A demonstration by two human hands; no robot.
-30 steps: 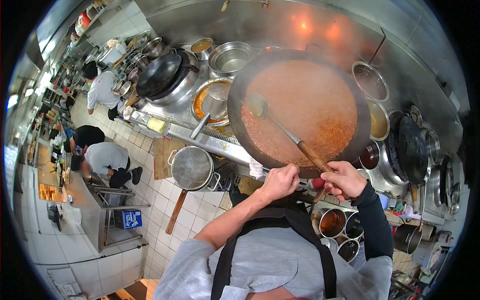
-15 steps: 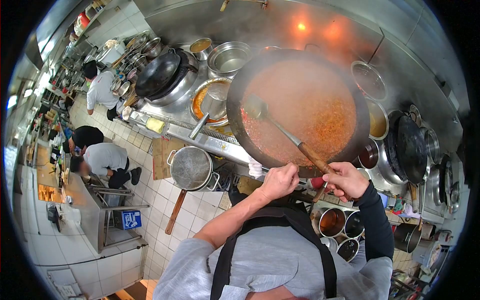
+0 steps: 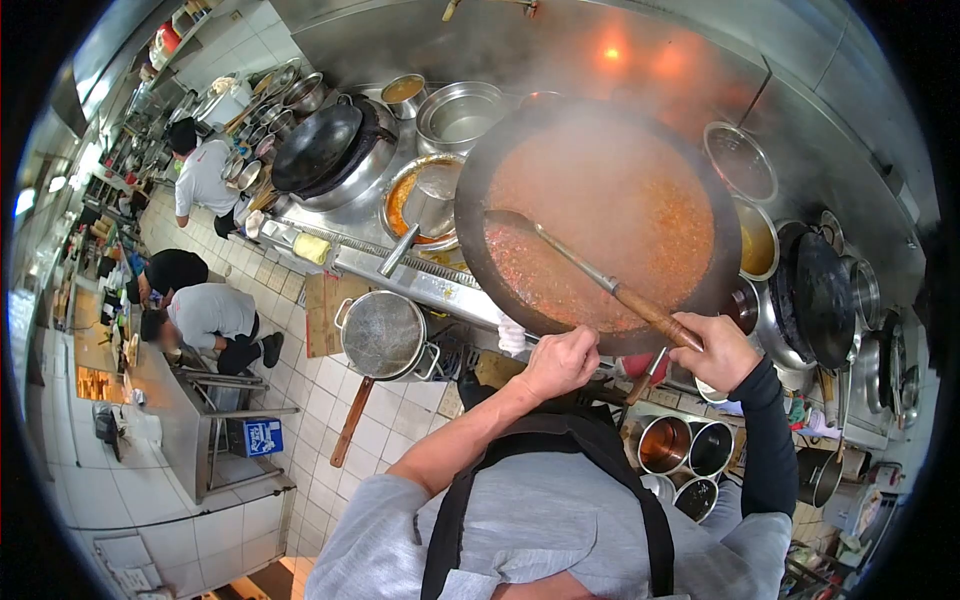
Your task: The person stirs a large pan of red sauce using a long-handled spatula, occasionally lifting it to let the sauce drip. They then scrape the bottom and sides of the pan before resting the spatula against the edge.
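Head view. Large dark wok (image 3: 472, 215) on the range, ahead of the person and right of centre. Contents: wide pool of orange-red stew (image 3: 600, 250), coarser and more orange toward the right side; steam rises over it and blurs the far part.

Ladle (image 3: 590, 269) slants across the wok, its head at the stew near the left wall, its wooden handle passing over the near right rim. Right hand (image 3: 718, 350) grips the end of this handle, fingers wrapped round it. Left hand (image 3: 562, 362) is at the near rim, fingers curled closed into a fist; cannot tell what, if anything, lies inside them.

Left of the wok: pan of orange sauce with a second ladle (image 3: 399, 251) resting across it. Behind that, steel bowl (image 3: 462, 117) of clear liquid and small pot (image 3: 403, 90) of yellowish liquid. Further left, black pan (image 3: 318, 150).

Right of the wok: pot (image 3: 768, 262) of yellow liquid; wire strainer (image 3: 740, 165) near the back wall.

Near the person's right side: cluster of round tubs, one holding brown liquid.

Lower left: two-handled pot, a wooden handle (image 3: 352, 425) extending from it over the tiled floor.

Far left: three co-workers; two bend at a counter.
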